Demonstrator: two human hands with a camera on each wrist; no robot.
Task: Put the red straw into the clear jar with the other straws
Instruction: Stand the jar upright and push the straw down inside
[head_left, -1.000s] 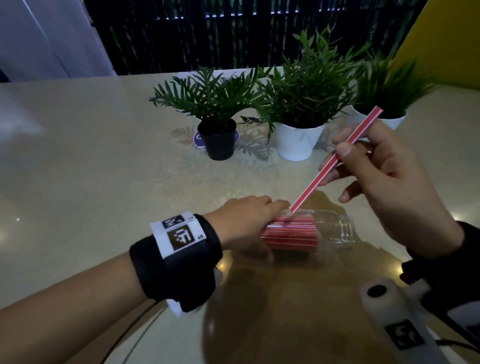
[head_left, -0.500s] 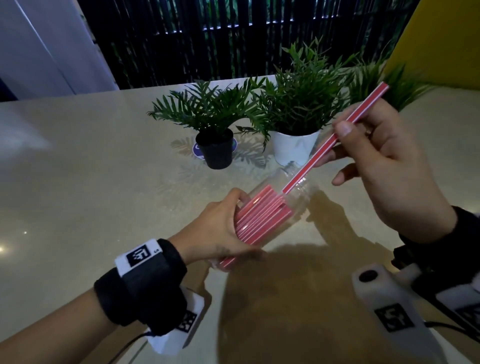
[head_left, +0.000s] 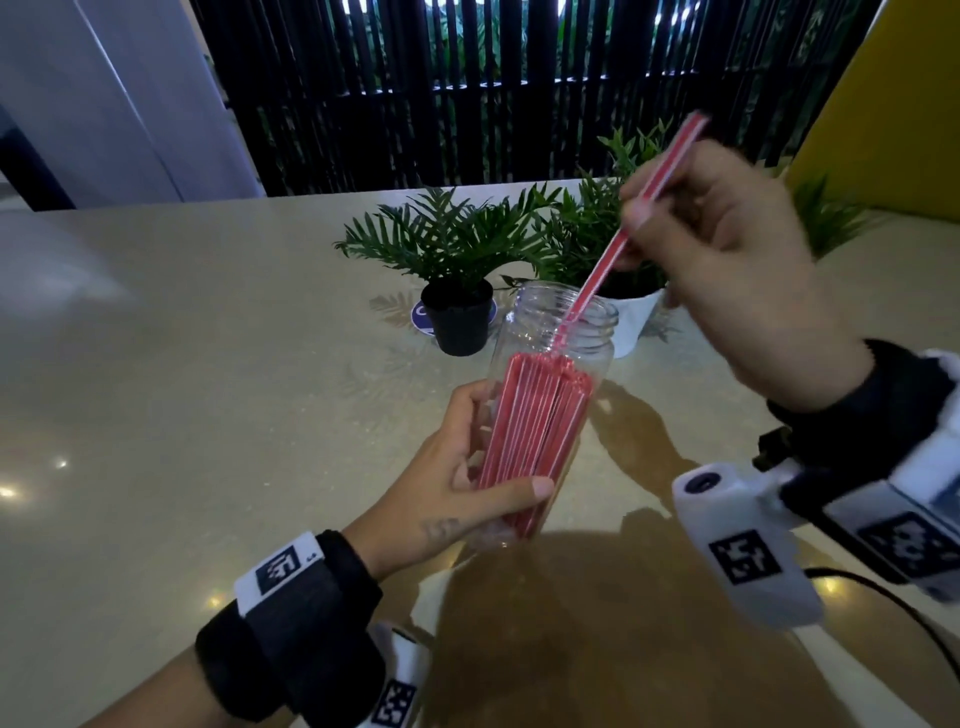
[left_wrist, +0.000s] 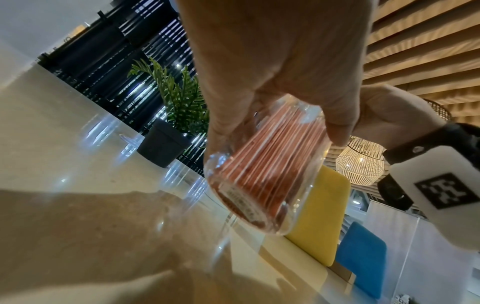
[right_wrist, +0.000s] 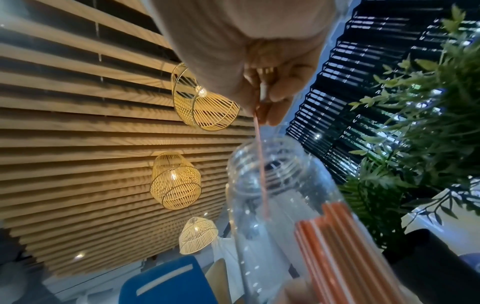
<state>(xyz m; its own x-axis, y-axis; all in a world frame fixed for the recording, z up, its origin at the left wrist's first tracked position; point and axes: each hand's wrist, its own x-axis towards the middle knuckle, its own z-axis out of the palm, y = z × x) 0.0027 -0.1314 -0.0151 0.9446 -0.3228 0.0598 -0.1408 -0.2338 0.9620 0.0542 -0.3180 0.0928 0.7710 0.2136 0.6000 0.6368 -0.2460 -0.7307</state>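
Note:
My left hand (head_left: 467, 488) grips the lower body of the clear jar (head_left: 558, 332), held off the table and tilted with its mouth up and away from me. A bundle of red-and-white striped straws (head_left: 535, 431) fills the jar. My right hand (head_left: 727, 270) pinches one red straw (head_left: 613, 249) near its upper half. That straw slants down to the left, and its lower tip is inside the jar's mouth, just above the bundle. The left wrist view shows the jar (left_wrist: 265, 170) from below; the right wrist view shows the straw (right_wrist: 261, 164) passing through the jar's neck (right_wrist: 267, 164).
Behind the jar stand a plant in a black pot (head_left: 460, 317) and a plant in a white pot (head_left: 631, 322). A third plant (head_left: 826, 218) is at the far right. The beige table (head_left: 208, 364) spreads to the left. A dark slatted screen (head_left: 467, 88) stands beyond the table.
The jar went from lying on the table to being lifted and tilted mouth-up in my left hand. My right hand rose and brought the straw's tip into the jar's mouth.

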